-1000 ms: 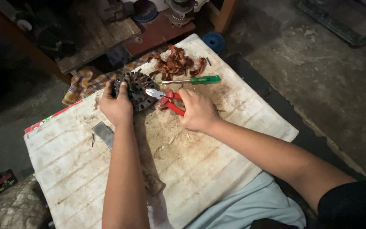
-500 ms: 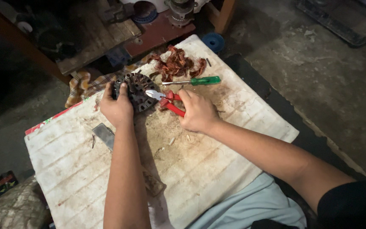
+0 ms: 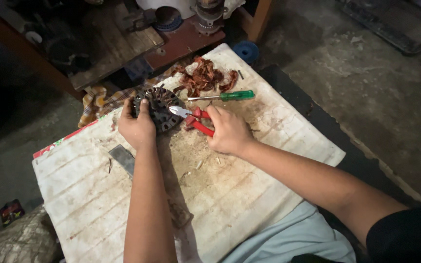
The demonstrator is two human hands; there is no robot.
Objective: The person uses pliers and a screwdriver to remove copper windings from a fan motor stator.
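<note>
A dark round slotted metal core lies on a dirty white board. My left hand grips the core's left side and holds it steady. In my right hand are red-handled pliers, whose metal jaws point left onto the core's right edge. Just beyond the pliers lies a green-handled screwdriver. A pile of reddish copper wire sits behind it near the board's far edge.
A flat grey metal piece lies on the board by my left forearm. A wooden bench with machine parts stands beyond the board, with a checked cloth below it and a blue round object on the concrete floor.
</note>
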